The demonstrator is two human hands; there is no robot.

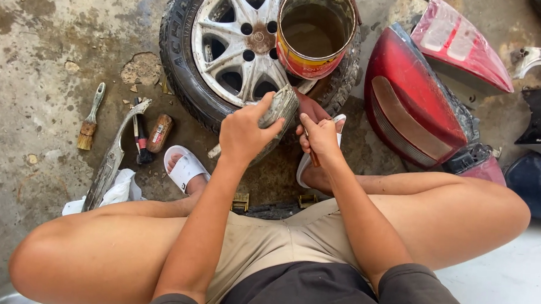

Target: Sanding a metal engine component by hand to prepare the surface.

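My left hand [242, 130] is clenched around a grimy putty can [279, 107] held just in front of the alloy wheel [238, 46]. My right hand [320, 136] pinches a thin wooden-handled tool [313, 157]. I judge the caked can could slip and spill onto my sandals.

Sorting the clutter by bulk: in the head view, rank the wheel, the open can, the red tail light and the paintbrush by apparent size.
1. wheel
2. red tail light
3. open can, though raised nearer the camera
4. paintbrush
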